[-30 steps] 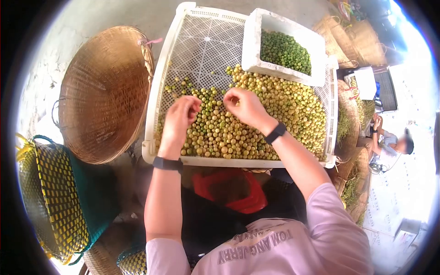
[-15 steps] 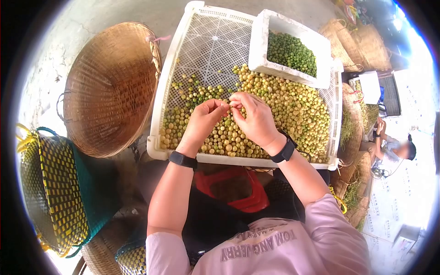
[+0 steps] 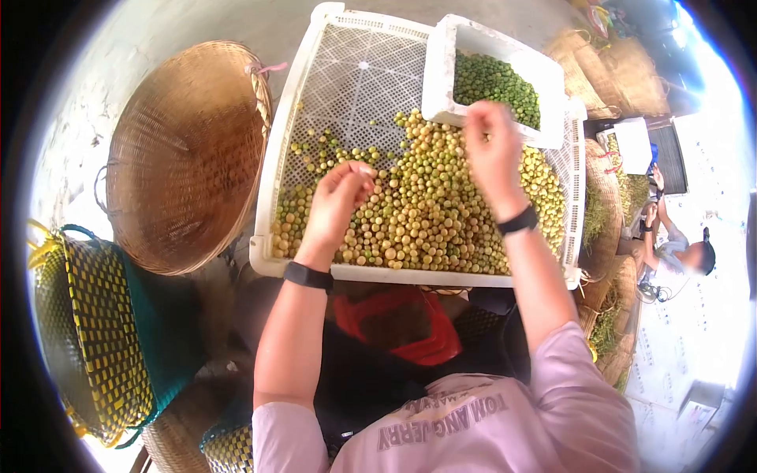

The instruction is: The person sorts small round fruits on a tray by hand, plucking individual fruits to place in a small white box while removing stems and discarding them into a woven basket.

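Note:
A white perforated tray (image 3: 266,197) holds many small round yellow-green fruits (image 3: 426,221). My left hand (image 3: 339,197) hangs over the fruits left of the tray's middle, fingers pinched together; what they hold, if anything, is too small to name. My right hand (image 3: 494,154), blurred by motion, is raised at the front edge of a white foam box (image 3: 440,71), which stands in the tray's far right corner with small dark green fruits (image 3: 497,83) inside. Whether the right fingers hold anything is smeared. Each wrist wears a black band.
A large wicker basket (image 3: 189,158) stands left of the tray, above a yellow-black woven basket (image 3: 106,331). A red plastic object (image 3: 434,343) lies beneath the tray's near edge. More baskets (image 3: 603,205) line the right side, with another person (image 3: 670,244) beyond them.
My right hand has parted from the left and moved up and right to the foam box. My left hand has shifted slightly left. The other person's arm has moved.

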A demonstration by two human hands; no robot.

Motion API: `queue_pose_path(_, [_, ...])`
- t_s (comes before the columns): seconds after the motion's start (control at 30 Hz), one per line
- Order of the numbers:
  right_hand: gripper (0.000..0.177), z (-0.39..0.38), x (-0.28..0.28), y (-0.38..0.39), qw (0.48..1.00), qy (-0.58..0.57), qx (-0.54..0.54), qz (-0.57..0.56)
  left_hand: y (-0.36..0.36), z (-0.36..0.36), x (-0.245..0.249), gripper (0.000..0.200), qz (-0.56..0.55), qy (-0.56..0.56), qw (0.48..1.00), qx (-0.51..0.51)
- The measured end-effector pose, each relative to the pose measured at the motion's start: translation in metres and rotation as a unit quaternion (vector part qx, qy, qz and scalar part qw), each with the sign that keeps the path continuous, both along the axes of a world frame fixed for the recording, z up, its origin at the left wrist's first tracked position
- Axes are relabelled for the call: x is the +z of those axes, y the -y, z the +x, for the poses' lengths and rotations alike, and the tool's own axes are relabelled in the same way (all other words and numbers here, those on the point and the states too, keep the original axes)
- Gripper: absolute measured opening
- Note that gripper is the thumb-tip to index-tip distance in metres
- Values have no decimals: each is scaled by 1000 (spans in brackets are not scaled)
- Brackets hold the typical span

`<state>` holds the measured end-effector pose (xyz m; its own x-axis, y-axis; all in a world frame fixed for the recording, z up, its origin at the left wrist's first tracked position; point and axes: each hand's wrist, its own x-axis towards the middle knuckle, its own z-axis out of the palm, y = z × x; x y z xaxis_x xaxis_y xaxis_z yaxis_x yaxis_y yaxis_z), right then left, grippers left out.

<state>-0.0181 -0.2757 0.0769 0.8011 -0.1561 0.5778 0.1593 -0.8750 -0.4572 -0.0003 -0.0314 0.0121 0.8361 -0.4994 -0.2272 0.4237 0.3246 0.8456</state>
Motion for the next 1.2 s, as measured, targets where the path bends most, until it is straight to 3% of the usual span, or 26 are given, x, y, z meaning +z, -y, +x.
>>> queue_pose_path(0.07, [9, 21, 5, 53, 991, 11, -106, -79, -9, 8, 2, 15, -38, -37, 998, 23])
queue_pose_path(0.13, [10, 23, 10, 66, 957, -48, -205, -199, -16, 13, 1, 16, -56, -31, 997, 32])
queue_pose_path(0.17, [10, 21, 6, 68, 962, -38, -205, -177, -18, 15, -1, 17, -95, -33, 994, 49])
queue_pose_path(0.27, [7, 10, -18, 26, 994, -72, -48, -73, -24, 19, -2, 18, -117, -38, 989, 78])
queue_pose_path(0.4, [9, -11, -60, -33, 946, -309, 67, -72, -26, 20, 0, 23, -145, -7, 985, 89])
queue_pose_path(0.43, [8, -14, -66, -35, 947, -289, 88, -108, -28, 21, 0, 22, -147, 2, 986, 84])
queue_pose_path(0.57, [15, -9, -89, -38, 947, -273, 80, -149, -27, 17, 12, 17, -106, -18, 987, 122])
queue_pose_path(0.77, [11, -9, -81, -37, 947, -280, 72, -139, -32, 19, 8, 10, -128, -22, 986, 104])
queue_pose_path(1.0, [6, -35, -80, -38, 932, -319, 96, -142, -34, 21, 3, 8, -152, -22, 983, 101])
queue_pose_path(1.2, [11, -31, -83, -50, 923, -327, 79, -185, -35, 23, 1, 13, -171, -3, 979, 113])
